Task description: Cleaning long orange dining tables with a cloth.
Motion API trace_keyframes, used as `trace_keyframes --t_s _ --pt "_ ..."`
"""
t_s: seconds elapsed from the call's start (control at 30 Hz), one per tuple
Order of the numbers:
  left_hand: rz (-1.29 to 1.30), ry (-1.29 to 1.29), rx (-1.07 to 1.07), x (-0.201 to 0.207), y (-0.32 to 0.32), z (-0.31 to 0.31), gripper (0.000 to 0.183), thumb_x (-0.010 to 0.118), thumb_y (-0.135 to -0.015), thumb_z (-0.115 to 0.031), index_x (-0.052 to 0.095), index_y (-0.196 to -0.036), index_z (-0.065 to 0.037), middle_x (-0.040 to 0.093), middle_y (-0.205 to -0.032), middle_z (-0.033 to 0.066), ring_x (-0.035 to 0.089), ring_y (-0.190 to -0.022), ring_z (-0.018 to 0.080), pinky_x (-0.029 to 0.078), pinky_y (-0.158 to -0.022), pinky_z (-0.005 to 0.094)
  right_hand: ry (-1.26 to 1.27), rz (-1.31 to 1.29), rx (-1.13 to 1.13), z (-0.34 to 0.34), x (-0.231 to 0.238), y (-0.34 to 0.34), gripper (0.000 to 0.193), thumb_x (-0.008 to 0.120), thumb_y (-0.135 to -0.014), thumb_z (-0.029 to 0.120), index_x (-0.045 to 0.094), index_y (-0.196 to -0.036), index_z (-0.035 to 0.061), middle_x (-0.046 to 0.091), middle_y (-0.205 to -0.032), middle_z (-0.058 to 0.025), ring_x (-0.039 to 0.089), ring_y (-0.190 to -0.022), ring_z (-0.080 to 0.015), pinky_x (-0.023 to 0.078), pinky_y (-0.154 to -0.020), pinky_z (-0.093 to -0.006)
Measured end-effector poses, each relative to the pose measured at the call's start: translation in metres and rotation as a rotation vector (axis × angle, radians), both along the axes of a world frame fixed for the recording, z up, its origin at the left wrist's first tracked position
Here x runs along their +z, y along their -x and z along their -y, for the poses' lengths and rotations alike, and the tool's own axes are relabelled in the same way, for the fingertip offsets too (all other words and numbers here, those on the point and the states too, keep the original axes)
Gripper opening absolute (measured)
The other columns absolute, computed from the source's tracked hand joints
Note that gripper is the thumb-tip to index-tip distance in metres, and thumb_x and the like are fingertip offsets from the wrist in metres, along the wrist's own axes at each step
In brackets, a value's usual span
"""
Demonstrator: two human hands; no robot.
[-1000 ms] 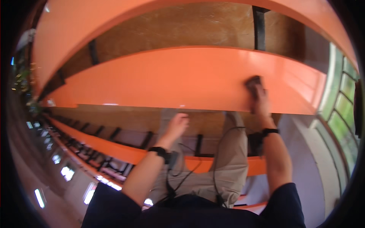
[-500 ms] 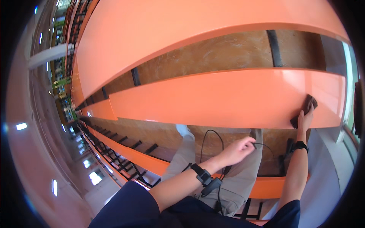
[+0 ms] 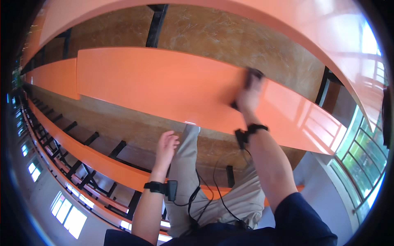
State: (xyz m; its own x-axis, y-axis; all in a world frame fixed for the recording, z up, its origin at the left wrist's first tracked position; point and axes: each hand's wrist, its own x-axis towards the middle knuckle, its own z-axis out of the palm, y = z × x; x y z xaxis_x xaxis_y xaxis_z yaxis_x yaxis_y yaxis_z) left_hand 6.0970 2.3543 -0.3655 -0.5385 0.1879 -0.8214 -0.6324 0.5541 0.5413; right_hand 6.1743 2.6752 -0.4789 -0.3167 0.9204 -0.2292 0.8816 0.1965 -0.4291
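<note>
A long orange bench seat [image 3: 160, 84] runs across the middle of the view. On its right half my right hand [image 3: 249, 96] presses a dark brown cloth [image 3: 253, 74] to the surface, its fingers closed over it. Both are smeared by motion, and the hand hides part of the cloth. My left hand [image 3: 166, 146] hangs in the air beside my left knee, just off the near side of the bench. Its fingers are loosely bent and apart, with nothing in them.
A wide orange desk top [image 3: 283, 20] curves along the far side. Brown marbled flooring [image 3: 213, 33] and black metal supports [image 3: 155, 28] show between. Black cables [image 3: 219, 190] hang over my lap. Behind on the left is another orange bench [image 3: 98, 166]; a barred window [image 3: 363, 158] stands at right.
The cloth, in my right hand, has moved left along the bench from near its right end. My left hand has moved left, away from the cable. The whole view has turned.
</note>
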Motion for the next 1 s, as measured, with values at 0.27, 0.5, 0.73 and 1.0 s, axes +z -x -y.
trace_keyframes --t_s 0.27,0.5,0.73,1.0 --pt "0.069 0.112 0.041 0.022 0.023 0.094 0.032 0.051 -0.096 -0.022 0.051 -0.123 -0.005 0.062 -0.105 0.0084 0.061 -0.089 0.0154 0.048 -0.079 0.0277 0.258 0.095 1.04 0.166 0.022 0.112 0.053 0.054 -0.085 0.011 0.045 -0.134 0.0306 0.049 -0.118 -0.0141 0.06 -0.1 -0.0342 0.056 -0.076 -0.0439" --pt "0.179 -0.003 0.0 0.015 -0.013 0.072 0.03 0.052 -0.097 -0.019 0.051 -0.123 -0.004 0.063 -0.107 0.0083 0.063 -0.09 0.0156 0.047 -0.077 0.0266 0.036 0.145 0.012 0.022 -0.011 -0.025 0.058 0.053 -0.081 0.003 0.045 -0.133 0.0269 0.048 -0.128 -0.0185 0.06 -0.1 -0.0366 0.054 -0.074 -0.0461" --pt "0.163 -0.031 -0.037 0.008 -0.04 0.051 0.032 0.052 -0.097 -0.02 0.05 -0.124 -0.003 0.062 -0.109 0.0104 0.063 -0.091 0.0172 0.048 -0.078 0.027 0.111 0.059 0.91 0.127 0.021 0.136 0.051 0.049 -0.087 0.01 0.045 -0.135 0.0269 0.05 -0.121 -0.0136 0.061 -0.099 -0.0321 0.057 -0.073 -0.0413" --pt "0.123 0.072 -0.11 0.03 -0.026 0.029 0.028 0.048 -0.097 -0.02 0.052 -0.121 -0.006 0.062 -0.104 0.0083 0.062 -0.085 0.0151 0.049 -0.074 0.0274 0.311 0.331 0.402 0.044 0.028 -0.177 0.061 0.053 -0.083 0.006 0.044 -0.136 0.0345 0.051 -0.123 -0.0182 0.064 -0.089 -0.0379 0.054 -0.072 -0.0476"
